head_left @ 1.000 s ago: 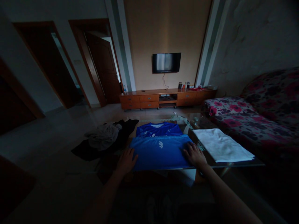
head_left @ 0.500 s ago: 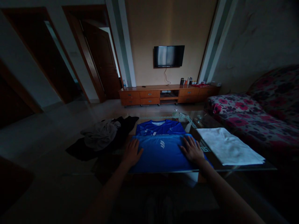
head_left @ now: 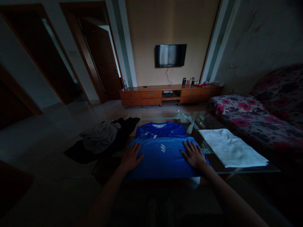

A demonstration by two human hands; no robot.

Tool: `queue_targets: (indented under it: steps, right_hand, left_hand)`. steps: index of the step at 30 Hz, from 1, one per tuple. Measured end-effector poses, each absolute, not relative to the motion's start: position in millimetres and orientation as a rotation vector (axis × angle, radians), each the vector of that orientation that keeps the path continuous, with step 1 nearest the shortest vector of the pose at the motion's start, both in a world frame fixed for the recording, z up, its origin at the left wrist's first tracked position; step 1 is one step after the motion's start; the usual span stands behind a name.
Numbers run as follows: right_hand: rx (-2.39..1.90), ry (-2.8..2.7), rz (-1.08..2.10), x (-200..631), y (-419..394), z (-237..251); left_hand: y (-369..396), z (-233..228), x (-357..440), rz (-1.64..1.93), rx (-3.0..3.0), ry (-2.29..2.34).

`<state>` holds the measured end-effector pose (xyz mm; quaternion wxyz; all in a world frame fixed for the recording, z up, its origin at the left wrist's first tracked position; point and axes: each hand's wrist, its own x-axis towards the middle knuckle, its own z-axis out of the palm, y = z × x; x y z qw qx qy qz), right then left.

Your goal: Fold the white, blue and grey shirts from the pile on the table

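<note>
A blue sports shirt [head_left: 163,151] lies folded on the glass coffee table [head_left: 248,168], its lower half doubled up over the chest. My left hand [head_left: 131,156] rests flat on the shirt's left edge with fingers spread. My right hand [head_left: 194,154] presses flat on the right side of the fold, fingers apart. Neither hand holds anything.
A folded white cloth [head_left: 232,148] lies on the table to the right. A heap of grey and black clothes [head_left: 104,137] sits on the table's left end. A floral sofa [head_left: 260,116] stands at the right. A wooden TV cabinet [head_left: 165,94] and a wall television [head_left: 170,55] are at the far wall.
Both hands have slid a little inward over the folded shirt, staying flat on it. The view has tilted slightly.
</note>
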<state>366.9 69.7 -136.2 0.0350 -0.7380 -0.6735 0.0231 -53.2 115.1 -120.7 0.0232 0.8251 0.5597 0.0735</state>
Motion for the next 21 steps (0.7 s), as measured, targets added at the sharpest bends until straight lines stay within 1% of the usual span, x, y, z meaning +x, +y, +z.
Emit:
queue_targets:
  steps: [3, 6, 9, 13, 16, 21]
  right_hand:
    - [-2.246, -2.025, 0.088, 370, 75, -132]
    - [-2.273, -1.933, 0.006, 381, 84, -132]
    - [-2.303, -1.948, -0.060, 394, 90, -138]
    - [-2.323, -2.003, -0.028, 404, 93, -146]
    - [-2.332, -1.977, 0.016, 406, 96, -145]
    - [-2.332, -1.970, -0.016, 408, 97, -146]
  left_hand:
    - [118, -111, -52, 0.226, 2.538, 1.771]
    - [129, -107, -53, 0.288, 2.567, 1.842]
    - [140, -113, -59, 0.256, 2.538, 1.924]
    - [148, -125, -69, 0.203, 2.476, 1.920]
    - [152, -125, -71, 0.203, 2.494, 1.898]
    - [157, -125, -74, 0.216, 2.470, 1.966]
